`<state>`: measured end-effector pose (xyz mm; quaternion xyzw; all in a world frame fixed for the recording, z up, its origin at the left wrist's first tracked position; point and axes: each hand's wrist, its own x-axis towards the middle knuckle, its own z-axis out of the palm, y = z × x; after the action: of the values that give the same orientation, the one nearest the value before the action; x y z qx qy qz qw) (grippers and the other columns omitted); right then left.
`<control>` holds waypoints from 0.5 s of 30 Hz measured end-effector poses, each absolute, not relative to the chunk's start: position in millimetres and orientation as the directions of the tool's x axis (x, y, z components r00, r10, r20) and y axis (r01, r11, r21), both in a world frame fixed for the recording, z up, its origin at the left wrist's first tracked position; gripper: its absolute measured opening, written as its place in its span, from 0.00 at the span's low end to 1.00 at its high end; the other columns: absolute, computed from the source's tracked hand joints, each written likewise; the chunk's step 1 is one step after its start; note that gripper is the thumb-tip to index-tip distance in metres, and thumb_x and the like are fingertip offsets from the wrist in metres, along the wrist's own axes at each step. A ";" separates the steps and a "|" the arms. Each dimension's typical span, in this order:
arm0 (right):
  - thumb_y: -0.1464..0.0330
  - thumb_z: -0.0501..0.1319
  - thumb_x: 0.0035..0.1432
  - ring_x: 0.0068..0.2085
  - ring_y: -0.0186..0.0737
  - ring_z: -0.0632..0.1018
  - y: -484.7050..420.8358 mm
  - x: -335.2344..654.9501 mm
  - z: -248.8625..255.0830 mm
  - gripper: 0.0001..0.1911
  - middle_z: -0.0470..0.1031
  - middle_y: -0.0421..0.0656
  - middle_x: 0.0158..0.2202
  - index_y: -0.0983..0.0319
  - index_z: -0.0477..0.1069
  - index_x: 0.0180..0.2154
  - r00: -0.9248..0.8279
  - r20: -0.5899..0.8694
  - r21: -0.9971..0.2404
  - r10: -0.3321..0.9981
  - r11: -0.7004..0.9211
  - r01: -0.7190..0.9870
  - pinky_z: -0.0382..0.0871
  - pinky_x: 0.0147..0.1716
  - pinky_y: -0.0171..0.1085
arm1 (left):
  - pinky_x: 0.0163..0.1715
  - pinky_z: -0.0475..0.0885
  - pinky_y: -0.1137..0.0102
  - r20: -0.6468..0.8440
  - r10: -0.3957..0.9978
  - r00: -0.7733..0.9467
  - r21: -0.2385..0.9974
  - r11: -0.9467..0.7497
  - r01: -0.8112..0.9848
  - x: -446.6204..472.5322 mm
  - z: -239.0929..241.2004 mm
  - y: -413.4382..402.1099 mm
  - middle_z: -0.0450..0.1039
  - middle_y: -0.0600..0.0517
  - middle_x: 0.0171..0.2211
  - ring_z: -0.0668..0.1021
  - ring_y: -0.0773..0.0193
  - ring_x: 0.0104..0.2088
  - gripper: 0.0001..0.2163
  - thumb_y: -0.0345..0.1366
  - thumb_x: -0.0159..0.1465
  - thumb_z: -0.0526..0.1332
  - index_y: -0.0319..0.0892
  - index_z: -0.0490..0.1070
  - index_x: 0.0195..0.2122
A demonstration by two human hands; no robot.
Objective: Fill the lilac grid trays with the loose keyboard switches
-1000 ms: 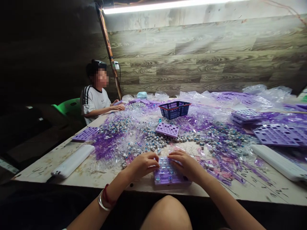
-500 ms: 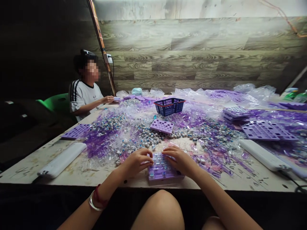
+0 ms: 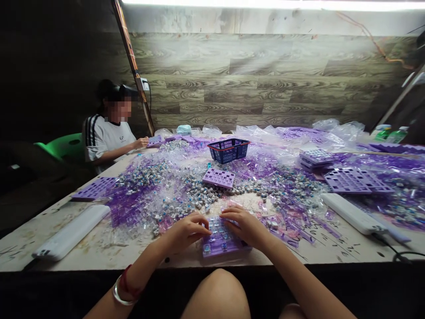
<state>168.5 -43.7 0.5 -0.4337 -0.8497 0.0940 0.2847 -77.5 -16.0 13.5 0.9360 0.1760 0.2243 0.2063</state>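
A small purple keyboard (image 3: 226, 249) with clear keycaps sits near the table's front edge, partly filled with keycaps. My left hand (image 3: 189, 229) is at its left side, thumb and forefinger pinched together over the leftmost keys. Whatever lies between those fingertips is too small to make out. From the right, my right hand (image 3: 244, 225) rests across the keyboard's upper right part with its fingers stretched out, covering some keys. Just beyond the hands lie loose key switches (image 3: 202, 199) and clear, pink and purple keycaps (image 3: 292, 226).
Beyond the switches lies another purple keyboard case (image 3: 219, 177), with a dark blue basket (image 3: 228, 151) behind it. White power strips (image 3: 71, 232) flank the work spot. Stacked keyboards (image 3: 315, 158) and a purple frame (image 3: 357, 180) are at right. A co-worker (image 3: 109, 137) sits at far left.
The whole view has shifted slightly, so things appear lower and further left. My hands stay on the keyboard with little movement. The co-worker's head has bent down toward a purple piece.
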 end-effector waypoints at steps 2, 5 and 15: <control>0.71 0.57 0.62 0.49 0.44 0.74 -44.2 168.5 1.2 0.12 0.76 0.48 0.46 0.61 0.75 0.45 -0.462 0.397 -0.407 0.793 0.603 0.686 0.69 0.50 0.43 | 0.42 0.69 0.69 0.350 0.380 0.856 0.474 -0.860 0.188 -78.7 15.2 -16.2 0.76 0.46 0.39 0.74 0.64 0.40 0.11 0.32 0.68 0.54 0.43 0.76 0.44; 0.71 0.58 0.62 0.48 0.44 0.74 -45.0 167.4 2.4 0.12 0.76 0.48 0.46 0.61 0.75 0.45 -0.450 0.398 -0.409 0.799 0.594 0.693 0.69 0.51 0.43 | 0.41 0.70 0.69 0.398 0.383 0.833 0.505 -0.850 0.149 -80.8 13.6 -16.3 0.77 0.45 0.39 0.76 0.64 0.40 0.11 0.30 0.68 0.54 0.42 0.75 0.46; 0.71 0.58 0.62 0.47 0.43 0.75 -44.9 166.9 3.0 0.11 0.76 0.48 0.45 0.61 0.76 0.44 -0.453 0.409 -0.396 0.792 0.601 0.694 0.69 0.50 0.42 | 0.40 0.72 0.67 0.499 0.394 0.771 0.522 -0.848 0.095 -80.5 -0.1 -15.4 0.79 0.45 0.37 0.77 0.63 0.38 0.10 0.32 0.67 0.55 0.40 0.76 0.42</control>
<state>166.9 -44.9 3.0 -0.4382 -0.8479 0.0860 0.2856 -80.5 -15.4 -0.1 0.9097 0.1346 0.3102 0.2410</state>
